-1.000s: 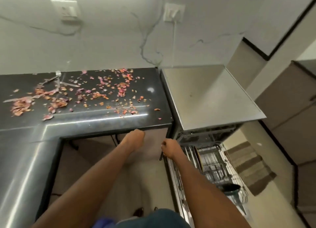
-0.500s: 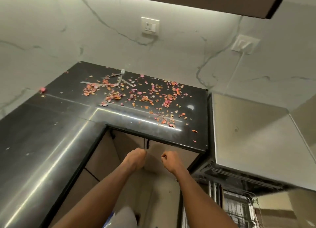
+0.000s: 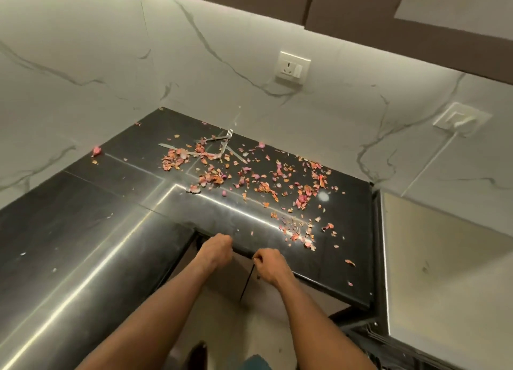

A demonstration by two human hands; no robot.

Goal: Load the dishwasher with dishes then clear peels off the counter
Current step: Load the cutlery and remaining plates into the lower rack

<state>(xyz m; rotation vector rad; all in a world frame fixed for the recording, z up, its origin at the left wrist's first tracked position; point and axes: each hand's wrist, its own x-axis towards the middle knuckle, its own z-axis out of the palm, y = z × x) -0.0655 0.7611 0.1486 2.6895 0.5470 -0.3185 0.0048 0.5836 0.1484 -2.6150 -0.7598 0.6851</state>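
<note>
Both hands are curled into loose fists at the near edge of the black table (image 3: pixel 83 244), and neither grips anything. The left hand (image 3: pixel 215 251) sits just beside the table's inner corner; the right hand (image 3: pixel 269 265) hangs close to its right. Beyond both hands, pink and orange peels (image 3: pixel 249 181) lie scattered over the table, some near the right hand. Farther back, forks (image 3: pixel 226 142) lie among them. The dishwasher (image 3: pixel 444 272) stands right of the right hand.

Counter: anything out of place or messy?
Yes. Pink-orange peels lie scattered across the black counter, reaching its front edge. Cutlery, including a fork, lies crisscrossed among them near the wall rather than in the dishwasher. Both hands sit at the counter's edge, touching neither.
</note>
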